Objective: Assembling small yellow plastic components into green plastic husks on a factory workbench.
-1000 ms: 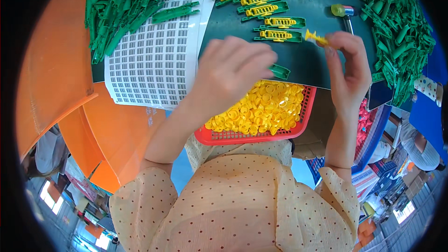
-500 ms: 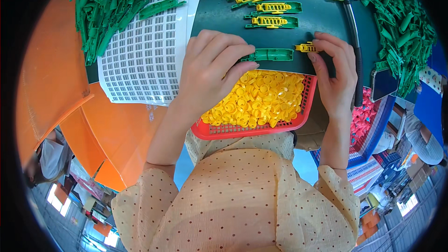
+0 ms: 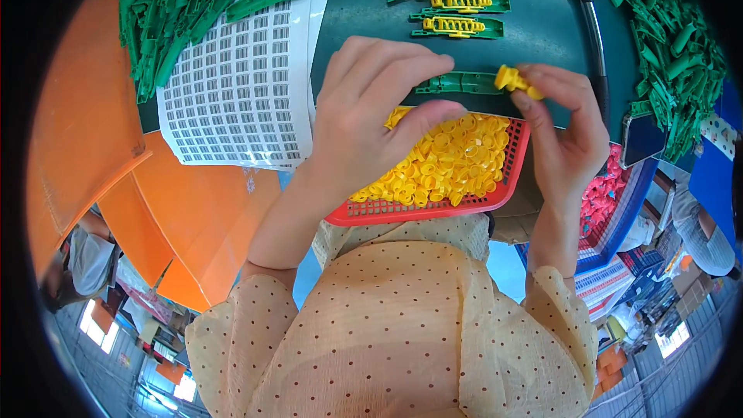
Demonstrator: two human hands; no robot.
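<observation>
Looking down through the head view, I see the right hand (image 3: 569,116) pinching a small yellow piece (image 3: 511,81) between thumb and fingertips, its near end just by the right end of a green shell (image 3: 470,83). That shell lies on the dark green tabletop (image 3: 534,35), between the two hands, with its hollow side up.

The left hand (image 3: 364,101) is loose, thumb and forefinger spread apart around the shell's left end; whether a fingertip touches the plastic I can't tell from here.

Beyond both hands, five green shells with yellow inserts (image 3: 457,26) sit in a slanting row. Just below the hands is a red basket (image 3: 433,215) heaped with yellow rings (image 3: 457,162), partly hidden by the left hand. Left of that hand lies a printed white sheet (image 3: 240,101), and past it a pile of long green parts (image 3: 182,11). Beyond the right hand rests a hammer (image 3: 594,31); farther right, another green heap (image 3: 673,46).
</observation>
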